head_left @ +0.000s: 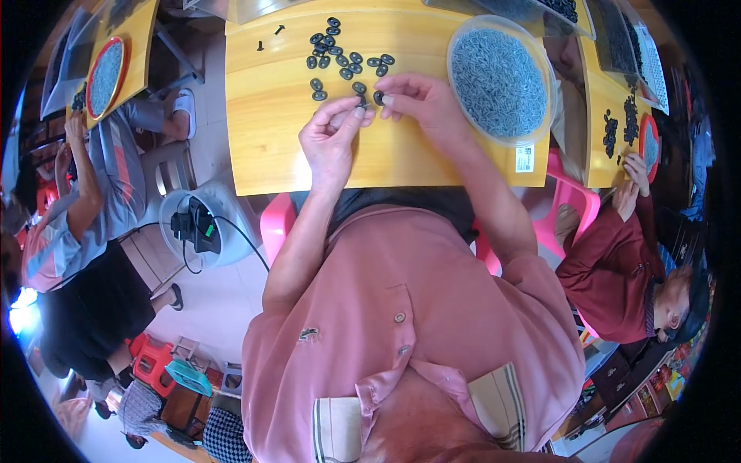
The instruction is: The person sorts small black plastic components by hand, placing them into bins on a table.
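Observation:
My left hand [333,139] is closed in a pinch near the middle of the yellow table, with a small dark part [362,101] at its fingertips, mostly hidden by them. Just right of it, my right hand [423,102] pinches a small black oval piece [378,98] between thumb and fingers. The two sets of fingertips almost meet. Beyond my hands lie several black oval pieces [346,74] with two holes each, scattered loosely. A round clear tub [454,127] of grey screws [498,81] stands beside my right forearm.
Two small dark bolts [260,46] lie at the table's [270,139] far left. A white label [525,160] is near its right front corner. Co-workers sit at tables on both sides, with red-rimmed trays [123,52]. A whitish bucket [231,239] with black chargers stands left.

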The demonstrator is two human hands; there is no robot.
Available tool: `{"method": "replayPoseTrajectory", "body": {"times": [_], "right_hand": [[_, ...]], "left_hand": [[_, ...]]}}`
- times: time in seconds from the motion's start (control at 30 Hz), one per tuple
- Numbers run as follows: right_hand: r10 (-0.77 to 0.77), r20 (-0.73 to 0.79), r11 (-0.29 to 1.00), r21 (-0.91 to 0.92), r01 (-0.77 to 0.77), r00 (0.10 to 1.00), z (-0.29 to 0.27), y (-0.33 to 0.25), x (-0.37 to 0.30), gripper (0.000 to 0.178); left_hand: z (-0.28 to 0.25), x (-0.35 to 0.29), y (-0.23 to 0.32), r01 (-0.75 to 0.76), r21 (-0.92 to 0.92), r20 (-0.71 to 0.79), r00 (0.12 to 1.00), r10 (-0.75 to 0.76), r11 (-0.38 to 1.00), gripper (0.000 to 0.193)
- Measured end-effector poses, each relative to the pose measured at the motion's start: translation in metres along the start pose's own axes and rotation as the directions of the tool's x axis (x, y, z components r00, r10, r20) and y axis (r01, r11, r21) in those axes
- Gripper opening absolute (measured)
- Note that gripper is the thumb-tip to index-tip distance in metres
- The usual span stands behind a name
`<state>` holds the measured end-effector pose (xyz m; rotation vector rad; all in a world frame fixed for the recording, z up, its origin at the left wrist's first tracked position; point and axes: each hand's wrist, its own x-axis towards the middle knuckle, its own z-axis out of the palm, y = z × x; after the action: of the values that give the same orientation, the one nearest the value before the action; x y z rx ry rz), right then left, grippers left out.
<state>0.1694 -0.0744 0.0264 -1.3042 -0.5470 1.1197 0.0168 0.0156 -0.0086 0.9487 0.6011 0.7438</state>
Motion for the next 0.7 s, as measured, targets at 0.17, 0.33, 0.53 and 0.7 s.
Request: {"method": "replayPoseTrajectory", "body": {"times": [0.17,0.33,0.53,0.7], "right_hand": [[-0.032,-0.060,0.999,-0.031,0.030,0.998,0.005,0.008,-0.001,0.022],[-0.181,-0.030,0.877,-0.457,0.147,0.983,0.006,0.010,-0.004,0.022],[-0.248,-0.037,0.839,-0.507,0.195,0.968,0.014,0.006,-0.004,0.024],[-0.067,-0.040,0.995,-0.083,0.064,0.997,0.011,0.004,-0.006,0.021]], "left_hand": [[0.002,0.000,0.002,0.001,-0.008,-0.013,1.000,-0.001,1.000,0.015],[0.005,-0.001,0.002,-0.049,-0.049,-0.056,0.997,0.046,0.998,0.015],[0.005,-0.002,0.002,-0.074,0.086,-0.032,0.996,0.077,0.994,0.017],[0.001,-0.001,0.002,-0.028,0.022,0.023,0.999,0.027,0.999,0.014]]}}
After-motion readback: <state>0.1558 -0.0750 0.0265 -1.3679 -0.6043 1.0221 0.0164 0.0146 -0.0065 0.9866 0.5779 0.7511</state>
